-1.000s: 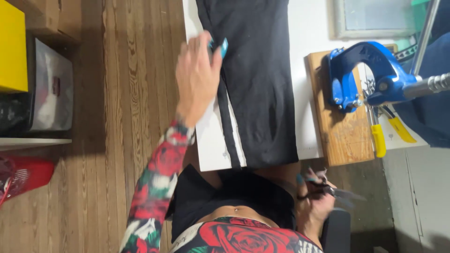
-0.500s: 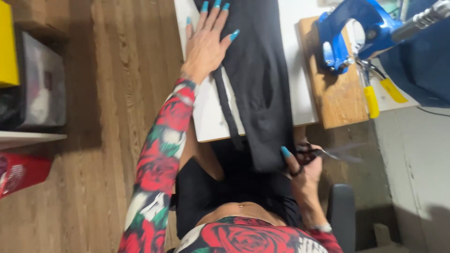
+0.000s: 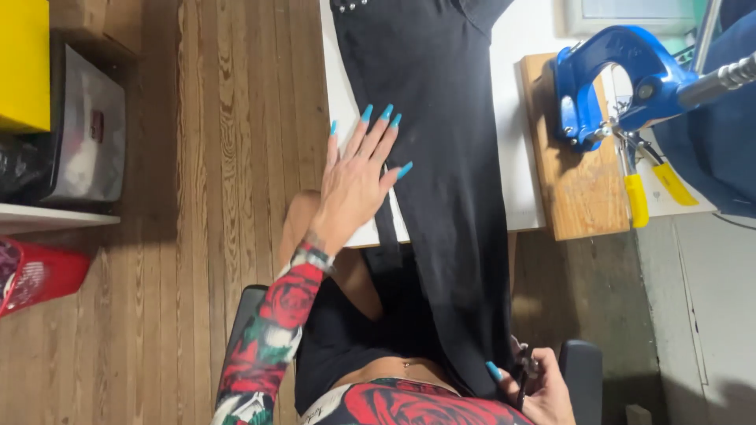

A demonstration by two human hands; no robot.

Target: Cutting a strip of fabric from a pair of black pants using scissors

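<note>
black garment [image 3: 449,157] overhanging white table [image 3: 520,118] edge

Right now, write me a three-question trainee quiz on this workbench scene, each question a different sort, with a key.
1. True or false: the left hand lies flat, fingers spread, on the black garment at the white table's edge.
2. Multiple choice: the blue press tool stands on (A) the wooden floor, (B) a wooden board, (C) a red basket.
3. Fill in: the right hand, low by the person's lap, grips dark ____ at the garment's hanging end.

Key
1. True.
2. B: the wooden board lies on the table, right of the garment.
3. Scissors, only partly visible.
</note>
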